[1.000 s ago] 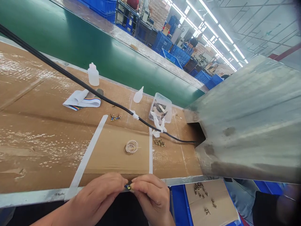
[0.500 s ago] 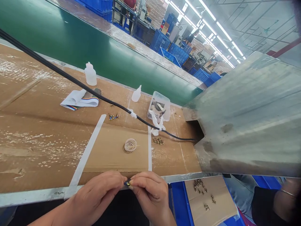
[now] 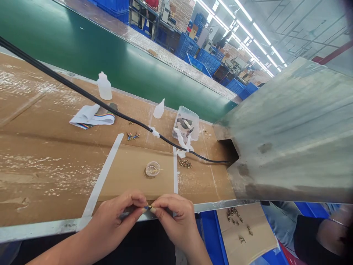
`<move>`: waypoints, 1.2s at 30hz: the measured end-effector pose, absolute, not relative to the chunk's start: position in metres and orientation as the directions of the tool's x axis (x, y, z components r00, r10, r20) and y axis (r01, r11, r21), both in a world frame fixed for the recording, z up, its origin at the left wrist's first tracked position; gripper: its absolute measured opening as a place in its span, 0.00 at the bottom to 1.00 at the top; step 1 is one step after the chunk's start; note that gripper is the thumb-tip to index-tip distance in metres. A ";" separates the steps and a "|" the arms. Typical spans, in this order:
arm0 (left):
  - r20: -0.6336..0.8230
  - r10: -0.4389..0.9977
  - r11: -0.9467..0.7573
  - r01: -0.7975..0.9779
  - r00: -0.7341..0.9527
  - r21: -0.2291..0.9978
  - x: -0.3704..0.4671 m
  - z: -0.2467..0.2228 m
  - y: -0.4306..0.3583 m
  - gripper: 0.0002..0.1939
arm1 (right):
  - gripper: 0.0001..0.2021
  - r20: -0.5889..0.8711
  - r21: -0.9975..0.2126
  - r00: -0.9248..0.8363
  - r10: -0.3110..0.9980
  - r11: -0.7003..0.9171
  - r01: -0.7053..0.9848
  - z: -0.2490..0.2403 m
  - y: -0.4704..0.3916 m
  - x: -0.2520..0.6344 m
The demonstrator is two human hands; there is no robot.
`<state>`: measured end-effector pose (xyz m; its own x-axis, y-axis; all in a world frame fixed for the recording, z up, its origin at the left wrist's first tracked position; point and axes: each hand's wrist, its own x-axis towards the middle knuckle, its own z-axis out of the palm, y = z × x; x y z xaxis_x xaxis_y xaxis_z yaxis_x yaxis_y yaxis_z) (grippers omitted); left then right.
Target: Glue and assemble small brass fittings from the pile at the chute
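At the bench's front edge, my left hand (image 3: 118,217) and my right hand (image 3: 178,219) meet fingertip to fingertip. Between them they pinch a small blue-and-gold piece (image 3: 149,207), mostly hidden by the fingers. Just beyond my hands stands a small clear cup (image 3: 152,169) with a thin stick in it, on a cardboard sheet (image 3: 124,180). Similar blue-and-gold pieces (image 3: 132,136) lie behind the cup to the left. A cluster of small gold-and-dark pieces (image 3: 185,163) is on the right, past the white tape.
A black cable (image 3: 82,92) crosses above the bench into a metal housing (image 3: 286,140). Two white squeeze bottles (image 3: 104,87), a folded striped ribbon (image 3: 92,117) and a clear plastic box (image 3: 193,125) stand further back. At lower right, more pieces lie on cardboard (image 3: 234,243) near another person's arm.
Both hands have risen slightly, the left one turning so that its fingers curl more openly around the pinch. The blue-and-gold piece stays between the fingertips.
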<state>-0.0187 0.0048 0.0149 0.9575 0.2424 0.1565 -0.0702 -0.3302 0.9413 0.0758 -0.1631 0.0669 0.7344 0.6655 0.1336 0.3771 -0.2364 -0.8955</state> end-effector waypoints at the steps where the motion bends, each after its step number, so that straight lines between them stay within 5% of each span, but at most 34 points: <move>1: 0.161 0.242 -0.331 -0.074 0.957 0.941 -0.018 0.016 0.005 0.05 | 0.06 0.132 -0.896 0.734 0.666 -0.237 0.376 0.067 -0.163 0.076; 23: 0.182 0.239 -0.320 -0.100 0.954 0.942 -0.013 0.019 0.005 0.05 | 0.06 0.128 -0.898 0.738 0.662 -0.238 0.370 0.065 -0.163 0.076; 36: 0.071 0.203 -0.274 -0.014 0.977 0.962 -0.015 0.019 0.006 0.03 | 0.06 0.107 -0.900 0.758 0.644 -0.261 0.349 0.068 -0.165 0.072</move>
<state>-0.0150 0.0057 0.0189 0.9766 0.2028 0.0715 -0.0136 -0.2737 0.9617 0.0725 -0.1654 0.0684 0.7578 0.6436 0.1074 0.3491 -0.2608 -0.9001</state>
